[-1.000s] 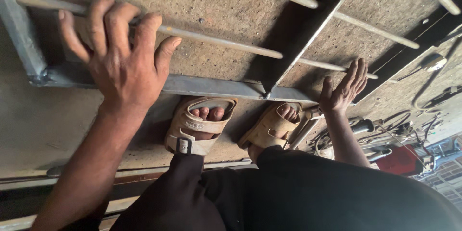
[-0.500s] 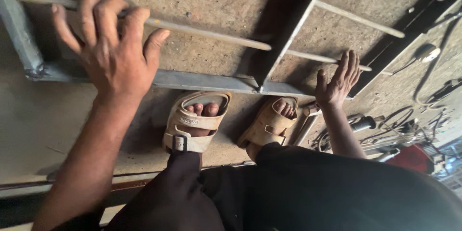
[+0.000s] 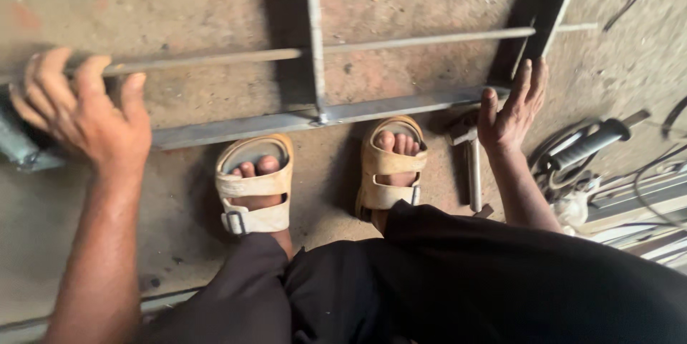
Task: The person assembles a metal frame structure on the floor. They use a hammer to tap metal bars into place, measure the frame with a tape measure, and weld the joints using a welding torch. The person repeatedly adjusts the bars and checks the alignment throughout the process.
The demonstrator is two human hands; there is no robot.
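My left hand (image 3: 82,118) hovers at the left with its fingers apart and slightly bent, over the left end of a thin steel rod (image 3: 215,60) and the corner of a grey metal frame (image 3: 286,123) lying on the concrete floor. It grips nothing that I can see. Over the frame's right end, my right hand (image 3: 512,111) is spread flat and empty, just above a hammer (image 3: 474,172) on the floor. My two feet in tan sandals (image 3: 254,186) stand against the frame's near bar.
A cross bar (image 3: 313,36) runs away from me through the frame. To the right lie a black-handled tool (image 3: 594,140), cables and metal strips (image 3: 630,201). A dark bar (image 3: 547,7) slants at the upper right.
The view has swung so the frame now lies nearly level. My left hand has shifted to the frame's left corner with fingers more bent. My right hand stays spread near the hammer.
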